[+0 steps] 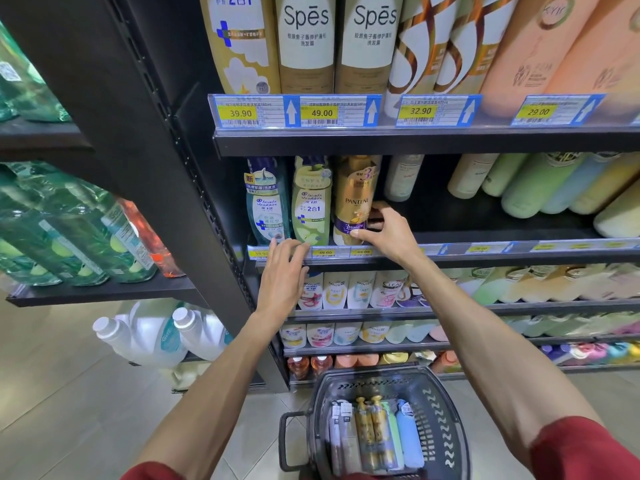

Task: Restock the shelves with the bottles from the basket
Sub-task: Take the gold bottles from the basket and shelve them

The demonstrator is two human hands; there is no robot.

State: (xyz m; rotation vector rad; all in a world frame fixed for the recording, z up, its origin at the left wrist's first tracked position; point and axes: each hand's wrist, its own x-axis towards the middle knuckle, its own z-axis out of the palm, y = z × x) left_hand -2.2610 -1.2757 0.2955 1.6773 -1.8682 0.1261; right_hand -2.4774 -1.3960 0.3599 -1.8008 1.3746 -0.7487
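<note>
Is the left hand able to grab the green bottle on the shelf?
Probably yes. The left hand is open, its fingertips right at the foot of the green bottle at the front of the shelf, with nothing between them.

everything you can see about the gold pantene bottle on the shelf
The gold Pantene bottle looks like glossy plastic, with a purple band near its base reading 3 Minute. It stands upright on the shelf, just right of a green Head & Shoulders bottle, its top hidden. The right hand grips its lower right side, thumb in front.
</note>
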